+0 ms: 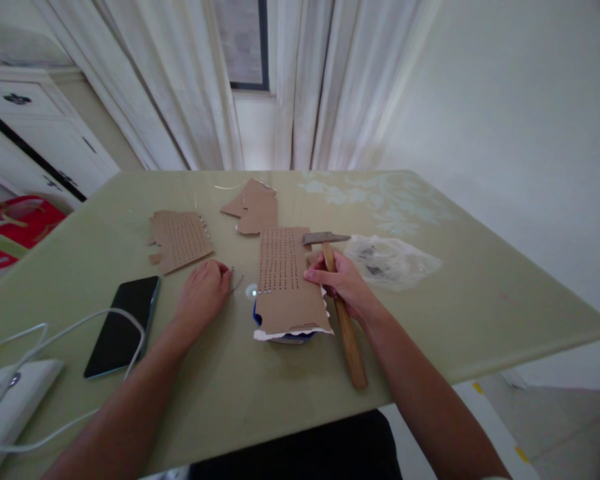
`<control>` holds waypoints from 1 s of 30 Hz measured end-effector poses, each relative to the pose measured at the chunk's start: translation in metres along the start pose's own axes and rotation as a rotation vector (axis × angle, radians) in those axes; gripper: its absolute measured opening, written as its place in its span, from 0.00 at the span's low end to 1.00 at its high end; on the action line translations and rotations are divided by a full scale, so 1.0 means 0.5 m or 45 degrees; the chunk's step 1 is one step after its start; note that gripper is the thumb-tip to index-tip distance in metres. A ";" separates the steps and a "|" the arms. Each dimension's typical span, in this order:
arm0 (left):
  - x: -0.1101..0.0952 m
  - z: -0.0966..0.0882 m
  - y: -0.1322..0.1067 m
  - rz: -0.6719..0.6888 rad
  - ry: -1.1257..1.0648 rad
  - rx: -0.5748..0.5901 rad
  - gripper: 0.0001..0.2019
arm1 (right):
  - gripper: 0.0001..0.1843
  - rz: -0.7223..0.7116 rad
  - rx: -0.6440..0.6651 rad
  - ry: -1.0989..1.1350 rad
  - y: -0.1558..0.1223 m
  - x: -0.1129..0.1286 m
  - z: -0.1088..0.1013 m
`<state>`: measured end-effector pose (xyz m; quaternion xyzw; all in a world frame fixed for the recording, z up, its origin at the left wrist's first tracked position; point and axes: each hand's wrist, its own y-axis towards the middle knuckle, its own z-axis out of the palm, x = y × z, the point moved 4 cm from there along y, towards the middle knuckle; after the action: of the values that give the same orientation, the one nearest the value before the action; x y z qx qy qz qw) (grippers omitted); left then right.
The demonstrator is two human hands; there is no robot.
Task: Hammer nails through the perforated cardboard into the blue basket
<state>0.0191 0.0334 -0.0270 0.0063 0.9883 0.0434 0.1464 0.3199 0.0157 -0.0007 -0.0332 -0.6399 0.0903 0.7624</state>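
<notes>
My right hand [343, 283] is closed around the upper handle of a hammer [347, 333] with a wooden shaft and a metal head. Its thumb and fingertips reach the right edge of a piece of brown cardboard [285, 307]. Rows of small dark holes run across that cardboard, and a few shiny nail heads show at the left end of the lowest row. Under it lies something blue and white, mostly hidden. Left of the cardboard, my left hand [207, 287] rests low on the table, fingers curled together, with a thin nail [233, 271] at the fingertips. Beside it lies another nail [237, 284].
A second perforated cardboard piece [183, 240] and torn cardboard scraps [257, 208] lie farther back. A clear plastic bag [390, 260] with dark contents is at right. On the left are a phone [123, 327], a white cable [95, 313] and a white power strip [20, 400].
</notes>
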 end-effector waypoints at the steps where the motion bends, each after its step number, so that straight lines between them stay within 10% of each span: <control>1: -0.001 0.001 0.000 0.006 0.005 0.001 0.14 | 0.29 -0.004 0.001 0.003 0.000 -0.001 0.000; 9: -0.015 -0.022 0.000 -0.004 -0.205 -0.154 0.15 | 0.30 0.000 0.010 0.002 0.000 -0.004 0.001; 18: -0.086 -0.064 -0.054 0.147 -1.324 -0.390 0.14 | 0.31 0.004 0.007 -0.027 -0.001 0.000 0.002; 30: -0.138 -0.082 -0.092 0.468 -1.230 -0.349 0.05 | 0.30 0.029 0.002 -0.007 -0.003 -0.002 0.002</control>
<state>0.0732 -0.0176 0.0279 0.1793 0.7762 0.1892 0.5741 0.3189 0.0140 -0.0012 -0.0396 -0.6414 0.0996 0.7597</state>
